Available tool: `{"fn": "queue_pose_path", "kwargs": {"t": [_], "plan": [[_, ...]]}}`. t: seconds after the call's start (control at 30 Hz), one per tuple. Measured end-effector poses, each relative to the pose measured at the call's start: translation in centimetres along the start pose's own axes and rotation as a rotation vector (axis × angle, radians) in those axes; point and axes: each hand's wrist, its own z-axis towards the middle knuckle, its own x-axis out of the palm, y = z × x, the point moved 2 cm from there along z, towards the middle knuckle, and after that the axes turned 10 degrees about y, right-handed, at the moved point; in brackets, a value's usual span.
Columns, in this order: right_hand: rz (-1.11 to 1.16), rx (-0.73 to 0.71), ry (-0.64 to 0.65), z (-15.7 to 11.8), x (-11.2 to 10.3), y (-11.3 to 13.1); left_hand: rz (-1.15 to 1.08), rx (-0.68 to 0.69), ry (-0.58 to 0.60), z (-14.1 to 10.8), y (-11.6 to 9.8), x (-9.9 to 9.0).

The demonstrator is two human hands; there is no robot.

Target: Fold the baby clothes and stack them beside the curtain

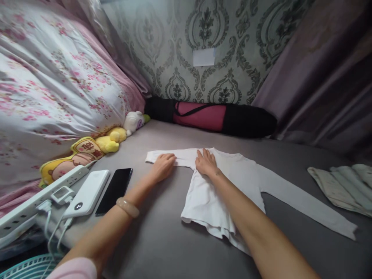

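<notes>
A white long-sleeved shirt (241, 174) is spread out on the grey sheet, its far sleeve reaching out to the right. My left hand (164, 166) rests on the shorter-looking left sleeve, fingers laid over the cloth and pointing right. Fingers apart, my right hand (206, 162) presses flat on the shirt near its left shoulder. Below that hand the shirt's body is rumpled, and its hem is wavy. My right forearm hides part of the shirt's body and hem.
At left lie a black phone (114, 190), a white power bank (87, 193) with cables and a power strip (43, 197). Plush toys (112, 140) line the curtain. A black-and-pink long bag (200, 116) lies by the wall. Folded clothes (343, 186) sit at right, a teal basket (26, 267) lower left.
</notes>
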Motion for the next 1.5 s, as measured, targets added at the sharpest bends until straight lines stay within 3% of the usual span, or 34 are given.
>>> {"fn": "queue_pose_path", "kwargs": {"t": [0.13, 0.23, 0.37, 0.63, 0.77, 0.87, 0.97, 1.07, 1.2, 1.27, 1.4, 1.5], "plan": [[-0.034, -0.254, -0.028, 0.5, -1.3, 2.5, -0.108, 0.154, -0.041, -0.2, -2.9, 1.5], [0.017, -0.387, 0.109, 1.4, -1.2, 4.3, -0.131, 0.129, -0.063, -0.6, -3.4, 2.3], [0.071, -0.341, 0.231, 2.2, -0.4, 5.0, -0.153, 0.067, -0.004, -1.7, -3.4, 2.6], [0.048, -0.334, 0.12, 2.0, 1.3, 4.7, -0.173, 0.02, 0.031, -2.6, -3.7, 2.8], [0.132, -0.347, 0.145, 2.1, 0.7, 4.8, -0.158, -0.017, 0.051, -2.5, -3.5, 3.3], [0.358, -0.343, 0.127, 1.3, -0.9, 3.6, -0.175, -0.032, 0.03, -2.6, -3.3, 3.2], [0.626, -0.294, 0.015, -1.4, -2.9, 0.3, -0.209, -0.04, -0.038, -2.7, -3.1, 2.7], [0.802, -0.191, -0.057, -6.6, -4.4, -5.0, -0.259, -0.079, -0.063, -3.4, -3.4, 1.8], [0.953, 0.073, -0.065, -15.5, -4.8, -12.3, -0.404, -0.16, 0.03, -6.1, -5.3, 0.0], [0.984, 0.191, -0.04, -19.8, -4.4, -14.7, -0.544, -0.176, 0.111, -8.0, -6.8, -0.9], [1.002, 0.371, 0.125, -26.5, -2.6, -15.7, -0.76, -0.209, 0.257, -11.1, -9.8, -1.6], [0.883, 0.326, 0.197, -29.2, -1.0, -14.3, -0.804, -0.22, 0.262, -12.0, -11.6, -1.1]]}}
